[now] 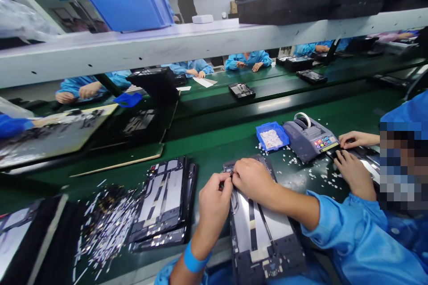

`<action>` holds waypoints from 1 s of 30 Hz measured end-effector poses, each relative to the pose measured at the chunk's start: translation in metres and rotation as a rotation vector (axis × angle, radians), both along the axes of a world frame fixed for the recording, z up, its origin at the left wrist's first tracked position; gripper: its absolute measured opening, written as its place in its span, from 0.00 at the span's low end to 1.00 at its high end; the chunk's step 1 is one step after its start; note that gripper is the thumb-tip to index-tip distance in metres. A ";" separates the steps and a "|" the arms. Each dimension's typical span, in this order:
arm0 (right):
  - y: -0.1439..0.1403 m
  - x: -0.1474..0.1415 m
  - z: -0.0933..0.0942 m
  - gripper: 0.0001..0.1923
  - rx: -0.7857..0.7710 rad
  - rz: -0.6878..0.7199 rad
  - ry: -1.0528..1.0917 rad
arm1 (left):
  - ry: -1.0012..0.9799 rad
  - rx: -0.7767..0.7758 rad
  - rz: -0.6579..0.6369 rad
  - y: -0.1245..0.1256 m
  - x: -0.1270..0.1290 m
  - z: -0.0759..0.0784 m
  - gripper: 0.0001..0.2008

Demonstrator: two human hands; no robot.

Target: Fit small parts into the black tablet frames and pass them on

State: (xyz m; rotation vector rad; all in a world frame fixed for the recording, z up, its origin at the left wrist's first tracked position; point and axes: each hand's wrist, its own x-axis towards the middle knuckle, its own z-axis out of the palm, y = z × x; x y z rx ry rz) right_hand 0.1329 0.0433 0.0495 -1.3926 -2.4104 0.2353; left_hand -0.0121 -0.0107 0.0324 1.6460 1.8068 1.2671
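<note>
In front of me lies an opened tablet [281, 231], its silver battery plates and dark ribbon strips exposed. Over its upper left corner my left hand [214, 198], with a blue band at the wrist, pinches thumb and finger together. My right hand [252, 180] reaches across the tablet's top, its fingers closed against the left fingertips. A tiny dark piece shows where the fingertips meet; its kind cannot be made out. To the left, more opened tablets [160, 196] are stacked beside a loose pile of thin strips [107, 227].
A blue tray [272, 136] of small white pieces stands by a tape dispenser [310, 136], with white bits scattered around. At right a co-worker's hands [356, 173] work close by. A shelf [207, 46] crosses overhead; tablets [241, 91] lie on the green line beyond.
</note>
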 end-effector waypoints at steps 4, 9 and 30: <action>0.002 -0.005 -0.002 0.07 0.021 0.065 0.039 | -0.048 -0.035 0.007 0.000 -0.001 0.001 0.10; 0.015 0.001 0.002 0.08 -0.001 0.106 0.143 | -0.214 -0.123 -0.002 0.006 -0.005 0.001 0.10; 0.043 -0.001 0.030 0.19 -0.413 0.047 0.018 | 0.006 -0.045 0.019 0.007 -0.046 -0.003 0.12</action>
